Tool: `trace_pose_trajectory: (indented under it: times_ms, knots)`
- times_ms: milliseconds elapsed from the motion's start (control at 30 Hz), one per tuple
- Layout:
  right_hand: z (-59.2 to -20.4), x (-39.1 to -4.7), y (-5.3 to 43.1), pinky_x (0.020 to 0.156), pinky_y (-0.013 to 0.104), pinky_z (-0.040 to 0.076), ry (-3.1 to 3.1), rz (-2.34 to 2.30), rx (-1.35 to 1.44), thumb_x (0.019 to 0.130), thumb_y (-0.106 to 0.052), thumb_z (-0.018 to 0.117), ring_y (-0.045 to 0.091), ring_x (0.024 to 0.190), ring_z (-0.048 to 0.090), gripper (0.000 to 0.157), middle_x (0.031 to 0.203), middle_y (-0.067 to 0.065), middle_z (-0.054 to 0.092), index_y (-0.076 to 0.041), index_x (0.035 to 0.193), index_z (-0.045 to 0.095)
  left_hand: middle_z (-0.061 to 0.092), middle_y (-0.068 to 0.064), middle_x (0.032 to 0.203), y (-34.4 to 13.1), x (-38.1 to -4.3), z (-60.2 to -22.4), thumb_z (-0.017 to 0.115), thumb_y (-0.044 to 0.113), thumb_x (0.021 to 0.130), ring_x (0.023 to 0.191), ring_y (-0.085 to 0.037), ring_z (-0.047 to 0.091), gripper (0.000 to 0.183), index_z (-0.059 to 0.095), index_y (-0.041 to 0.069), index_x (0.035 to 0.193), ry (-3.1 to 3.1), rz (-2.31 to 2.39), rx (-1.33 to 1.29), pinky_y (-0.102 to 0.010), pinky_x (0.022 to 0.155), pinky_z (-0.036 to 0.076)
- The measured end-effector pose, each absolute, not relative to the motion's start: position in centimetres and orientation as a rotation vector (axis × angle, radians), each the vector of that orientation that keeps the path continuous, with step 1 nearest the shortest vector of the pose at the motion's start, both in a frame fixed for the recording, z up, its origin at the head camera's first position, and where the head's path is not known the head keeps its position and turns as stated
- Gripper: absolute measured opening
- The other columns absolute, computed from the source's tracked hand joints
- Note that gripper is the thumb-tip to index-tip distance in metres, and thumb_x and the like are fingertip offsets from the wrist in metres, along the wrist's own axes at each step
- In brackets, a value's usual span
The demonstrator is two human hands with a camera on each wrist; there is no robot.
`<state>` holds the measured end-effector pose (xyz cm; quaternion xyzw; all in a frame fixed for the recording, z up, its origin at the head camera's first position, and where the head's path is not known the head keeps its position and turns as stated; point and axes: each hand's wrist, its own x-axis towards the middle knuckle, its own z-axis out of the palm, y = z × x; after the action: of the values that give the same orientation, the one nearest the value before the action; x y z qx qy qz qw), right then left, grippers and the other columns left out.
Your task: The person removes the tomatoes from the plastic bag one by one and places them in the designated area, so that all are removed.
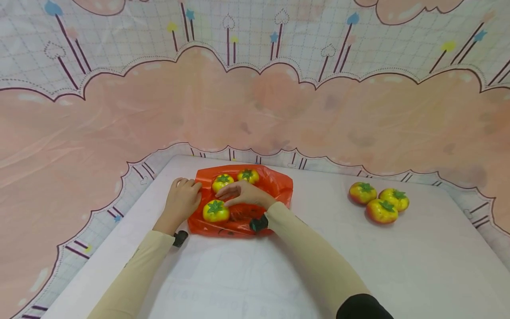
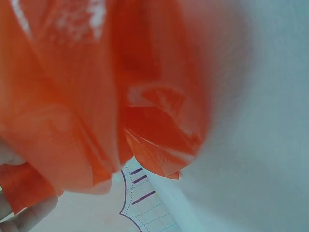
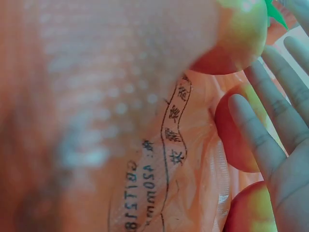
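- Red plastic bag [image 1: 280,184]: spread on the worktop [image 1: 223,274], its longer axis running sideways, rightward from the left fingers and beneath the right.
- Front fruit [image 1: 216,212]: yellow with a green calyx, just nearer the wearer than the right fingertips; the right thumb lies closest, contact uncertain.
- Back-left fruit [image 1: 221,182]: just beyond the right fingertips, which point leftward between it and the front fruit.
- Back-right fruit [image 1: 249,176]: beyond the right knuckles. Whether the three fruits lie in or upon the bag cannot be told.
- Right hand [image 1: 249,195]: the nearer to the fruits; fingers extended, grasping nothing.
- Left hand [image 1: 181,204]: fingers pinch the bag's left edge.
- Three loose fruits [image 1: 381,211]: clustered well right of both hands' fingers.
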<state>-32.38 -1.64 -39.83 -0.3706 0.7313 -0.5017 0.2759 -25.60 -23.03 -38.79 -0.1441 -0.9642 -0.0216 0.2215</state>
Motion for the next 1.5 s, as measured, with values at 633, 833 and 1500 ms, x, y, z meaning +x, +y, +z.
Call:
trace_pose_trajectory:
  times_ms: [633,833,1500]
  knots:
    - [-41.1,-32.0,-1.5,0.103,0.029,0.045,1.882,-1.363,-0.961,0.084,-0.002,0.065,0.021,0.127,0.050,0.048,0.136,0.012,0.054,-0.004,0.130,0.053,0.067,-0.017,0.090,-23.0,-25.7,-39.0,0.065,0.010,0.083,0.089,-0.033,0.058,0.012,0.064,0.001,0.091,-2.649,-0.068,-0.396,-0.052,0.098,0.041]
    - [-41.3,-32.0,-1.7,0.103,0.031,0.045,1.853,-1.331,-0.928,0.084,-0.004,0.067,0.019,0.128,0.049,0.051,0.139,0.006,0.051,-0.009,0.132,0.052,0.067,-0.017,0.094,-23.0,-25.6,-38.8,0.064,0.012,0.084,0.092,-0.033,0.058,0.015,0.065,0.001,0.095,-2.688,-0.070,-0.383,-0.053,0.100,0.040]
    - [-41.5,-32.5,-1.0,0.106,0.032,0.041,1.920,-1.316,-0.956,0.082,-0.002,0.068,0.023,0.132,0.044,0.052,0.142,0.010,0.047,-0.005,0.131,0.048,0.066,-0.017,0.091,-23.3,-25.8,-39.2,0.064,0.012,0.084,0.090,-0.033,0.057,0.015,0.065,0.001,0.094,-2.676,-0.072,-0.386,-0.053,0.099,0.040]
